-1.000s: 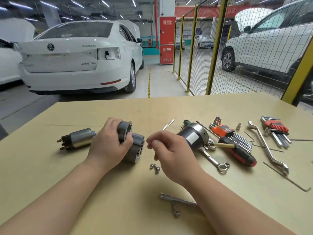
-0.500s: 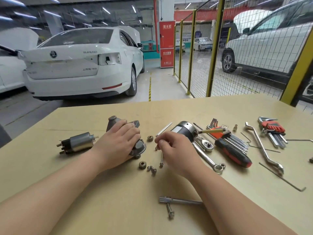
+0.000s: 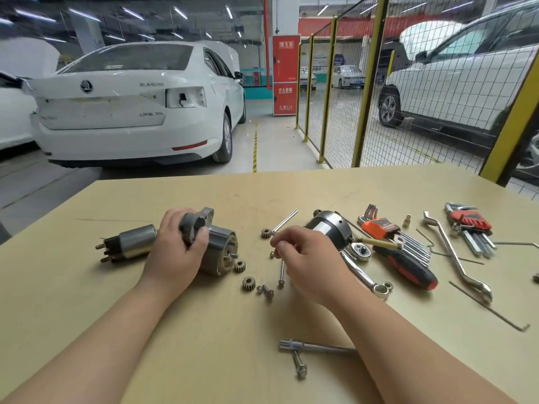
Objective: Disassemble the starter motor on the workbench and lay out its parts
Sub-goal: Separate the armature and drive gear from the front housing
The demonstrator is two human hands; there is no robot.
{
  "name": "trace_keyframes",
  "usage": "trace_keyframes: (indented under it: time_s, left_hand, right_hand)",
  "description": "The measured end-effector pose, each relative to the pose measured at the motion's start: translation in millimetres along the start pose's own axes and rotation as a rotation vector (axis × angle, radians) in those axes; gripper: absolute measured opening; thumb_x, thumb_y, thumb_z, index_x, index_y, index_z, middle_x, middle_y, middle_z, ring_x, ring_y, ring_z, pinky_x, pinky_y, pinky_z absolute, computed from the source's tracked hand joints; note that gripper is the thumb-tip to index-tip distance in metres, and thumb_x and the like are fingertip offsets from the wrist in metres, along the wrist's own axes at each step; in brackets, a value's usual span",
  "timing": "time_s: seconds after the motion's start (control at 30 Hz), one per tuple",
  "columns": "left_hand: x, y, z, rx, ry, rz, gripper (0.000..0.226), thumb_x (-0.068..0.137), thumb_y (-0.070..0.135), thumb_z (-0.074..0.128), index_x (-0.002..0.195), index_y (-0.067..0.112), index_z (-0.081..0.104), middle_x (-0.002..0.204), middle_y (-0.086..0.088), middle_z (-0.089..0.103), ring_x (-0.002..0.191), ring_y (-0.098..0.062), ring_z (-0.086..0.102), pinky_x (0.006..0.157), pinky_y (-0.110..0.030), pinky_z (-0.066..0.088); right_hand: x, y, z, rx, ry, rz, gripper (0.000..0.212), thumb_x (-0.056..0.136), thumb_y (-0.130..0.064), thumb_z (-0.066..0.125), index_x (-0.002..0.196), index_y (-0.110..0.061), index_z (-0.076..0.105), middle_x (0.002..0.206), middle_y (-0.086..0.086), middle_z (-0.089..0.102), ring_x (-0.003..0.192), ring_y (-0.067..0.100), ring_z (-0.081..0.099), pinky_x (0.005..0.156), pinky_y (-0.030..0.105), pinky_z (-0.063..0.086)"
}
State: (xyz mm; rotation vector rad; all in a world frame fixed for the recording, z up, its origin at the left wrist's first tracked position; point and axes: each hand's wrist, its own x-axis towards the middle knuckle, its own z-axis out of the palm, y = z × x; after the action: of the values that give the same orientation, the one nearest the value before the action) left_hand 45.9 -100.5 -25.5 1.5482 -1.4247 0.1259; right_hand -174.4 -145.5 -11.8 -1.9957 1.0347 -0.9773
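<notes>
The gears (image 3: 248,284) have dropped onto the bench (image 3: 218,330) beside the housing (image 3: 223,252) that my left hand (image 3: 178,252) clamps, so it is likely emptied; my right hand (image 3: 306,258) is curled, but I can't tell if it pinches anything.

The red cabinet (image 3: 285,74) reads 消火栓 above and 火警119 below; the white car's (image 3: 131,118) lettering is blurred.
</notes>
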Motion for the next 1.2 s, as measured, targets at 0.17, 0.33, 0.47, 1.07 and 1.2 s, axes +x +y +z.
trace_keyframes:
  time_s: [0.17, 0.33, 0.47, 1.07, 1.2]
  left_hand:
    - [0.1, -1.0, -3.1, -0.071, -0.023, -0.058, 0.015, 0.085, 0.02, 0.055, 0.099, 0.014, 0.057, 0.098, 0.001, 0.054, 0.086, 0.004, 0.047, 0.076, -0.002, 0.03]
    - [-0.6, -8.0, -14.3, -0.072, -0.079, -0.067, 0.023, 0.085, 0.008, 0.062, 0.099, 0.026, 0.057, 0.101, 0.014, 0.057, 0.091, 0.016, 0.048, 0.071, 0.002, 0.032]
    - [0.2, -15.6, -26.5, -0.093, -0.157, -0.096, 0.032, 0.08, 0.023, 0.068, 0.106, 0.038, 0.056, 0.119, 0.013, 0.051, 0.111, -0.001, 0.048, 0.095, -0.018, 0.038]
    - [-24.8, 67.9, 24.5, 0.298, -0.085, 0.612, 0.047, 0.075, 0.035, 0.064, 0.114, 0.009, 0.061, 0.116, -0.01, 0.056, 0.109, -0.034, 0.048, 0.101, -0.045, 0.037]
    - [-24.2, 94.5, 62.1, 0.347, -0.477, 0.3, 0.076, 0.073, 0.057, 0.059, 0.135, 0.022, 0.034, 0.131, 0.002, 0.042, 0.116, -0.022, 0.04, 0.098, -0.033, 0.035]
  right_hand:
    - [-0.6, -0.8, 0.4, 0.024, 0.029, -0.017, 0.023, 0.089, -0.015, 0.052, 0.08, -0.032, 0.064, 0.072, -0.017, 0.063, 0.05, 0.012, 0.055, 0.053, 0.022, 0.046]
    - [-2.6, -1.7, 2.3, 0.009, 0.011, -0.036, 0.027, 0.088, -0.014, 0.052, 0.077, -0.036, 0.062, 0.07, -0.015, 0.064, 0.054, 0.013, 0.058, 0.056, 0.022, 0.047]
    - [-0.9, -8.4, -11.4, 0.049, 0.099, -0.137, 0.022, 0.083, -0.019, 0.051, 0.075, -0.037, 0.062, 0.069, -0.011, 0.066, 0.058, 0.008, 0.058, 0.06, 0.022, 0.047]
    - [20.1, 41.7, -51.2, -0.399, 0.076, 0.055, 0.034, 0.087, -0.05, 0.049, 0.115, -0.032, 0.059, 0.112, -0.003, 0.063, 0.094, 0.013, 0.054, 0.077, 0.029, 0.04]
    - [17.7, 35.9, -44.5, -0.352, 0.054, 0.051, 0.031, 0.084, -0.054, 0.053, 0.104, -0.031, 0.062, 0.098, -0.005, 0.063, 0.088, 0.013, 0.058, 0.071, 0.028, 0.044]
